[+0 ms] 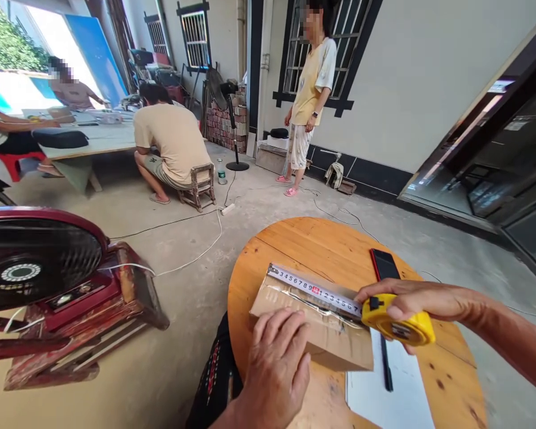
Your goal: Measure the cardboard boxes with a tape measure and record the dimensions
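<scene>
Tape measure point(411, 328) along box's point(335, 335) far edge

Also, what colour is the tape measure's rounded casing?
The tape measure's rounded casing is bright yellow, seen in the head view.

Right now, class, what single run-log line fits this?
left hand: on cardboard box; right hand: holding yellow tape measure; blade: along box top

left hand point(274, 369) palm down, fingers point(290, 325) slightly bent, right hand point(422, 298) curled in a grip, right forearm point(504, 325) bare
</scene>
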{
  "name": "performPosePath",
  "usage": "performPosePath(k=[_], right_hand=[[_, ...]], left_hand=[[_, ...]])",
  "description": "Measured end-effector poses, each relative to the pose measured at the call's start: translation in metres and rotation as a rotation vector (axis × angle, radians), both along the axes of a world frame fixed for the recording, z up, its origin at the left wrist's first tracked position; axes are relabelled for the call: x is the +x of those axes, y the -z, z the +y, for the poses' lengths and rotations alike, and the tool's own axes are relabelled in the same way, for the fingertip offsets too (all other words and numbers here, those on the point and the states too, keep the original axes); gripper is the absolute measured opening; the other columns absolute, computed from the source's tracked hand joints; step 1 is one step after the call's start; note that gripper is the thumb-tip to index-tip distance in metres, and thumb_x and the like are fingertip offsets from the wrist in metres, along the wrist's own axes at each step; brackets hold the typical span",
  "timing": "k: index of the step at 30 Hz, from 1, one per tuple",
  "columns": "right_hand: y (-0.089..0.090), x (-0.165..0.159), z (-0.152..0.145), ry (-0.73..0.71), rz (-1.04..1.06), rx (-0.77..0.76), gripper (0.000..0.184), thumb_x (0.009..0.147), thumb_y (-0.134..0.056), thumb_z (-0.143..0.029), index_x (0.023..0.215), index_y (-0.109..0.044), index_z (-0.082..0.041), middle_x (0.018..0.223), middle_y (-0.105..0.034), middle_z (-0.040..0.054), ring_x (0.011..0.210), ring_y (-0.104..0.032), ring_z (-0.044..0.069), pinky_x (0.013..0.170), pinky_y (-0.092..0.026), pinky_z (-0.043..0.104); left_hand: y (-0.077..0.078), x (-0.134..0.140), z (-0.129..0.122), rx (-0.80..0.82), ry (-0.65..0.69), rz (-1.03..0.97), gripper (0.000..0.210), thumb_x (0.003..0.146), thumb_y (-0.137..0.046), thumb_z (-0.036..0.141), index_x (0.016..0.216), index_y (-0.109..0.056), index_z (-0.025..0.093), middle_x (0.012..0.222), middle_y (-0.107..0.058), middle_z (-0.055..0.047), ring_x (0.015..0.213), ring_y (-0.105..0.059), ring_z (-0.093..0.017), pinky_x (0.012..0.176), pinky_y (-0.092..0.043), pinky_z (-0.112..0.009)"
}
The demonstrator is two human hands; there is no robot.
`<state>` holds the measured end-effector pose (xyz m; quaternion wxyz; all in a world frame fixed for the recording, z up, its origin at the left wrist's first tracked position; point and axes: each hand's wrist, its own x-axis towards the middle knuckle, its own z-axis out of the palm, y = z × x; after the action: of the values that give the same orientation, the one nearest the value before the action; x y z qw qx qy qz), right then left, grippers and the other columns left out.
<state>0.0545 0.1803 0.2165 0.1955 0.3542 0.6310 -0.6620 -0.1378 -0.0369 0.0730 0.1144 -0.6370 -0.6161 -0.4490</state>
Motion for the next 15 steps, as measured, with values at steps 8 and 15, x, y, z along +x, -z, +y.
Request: performPosePath(k=[8, 15], right_hand=[[0.003, -0.014, 0.009, -0.043, -0.047, -0.022, 0.063, 0.067, -0.073, -0.043, 0.124, -0.058, -0.018, 0.096, -0.068, 0.0059, 0.061, -0.071, 0.020, 0.053, -0.057, 0.030], [0.000, -0.006, 0.014, -0.086, 0.040, 0.016, 0.056, 0.072, -0.066, -0.045, 0.121, -0.058, -0.018, 0.098, -0.064, 0.0056, 0.068, -0.067, 0.017, 0.050, -0.053, 0.024]], left_hand=[[-0.001, 0.001, 0.003, 0.003, -0.006, -0.021, 0.026, 0.090, -0.055, 0.018, 0.113, -0.066, 0.019, 0.119, -0.070, -0.005, 0.118, -0.056, -0.021, 0.110, -0.031, -0.038], [-0.007, 0.003, 0.000, -0.026, -0.009, -0.026, 0.026, 0.091, -0.051, 0.015, 0.110, -0.067, 0.021, 0.114, -0.071, -0.006, 0.114, -0.060, -0.022, 0.106, -0.035, -0.040]])
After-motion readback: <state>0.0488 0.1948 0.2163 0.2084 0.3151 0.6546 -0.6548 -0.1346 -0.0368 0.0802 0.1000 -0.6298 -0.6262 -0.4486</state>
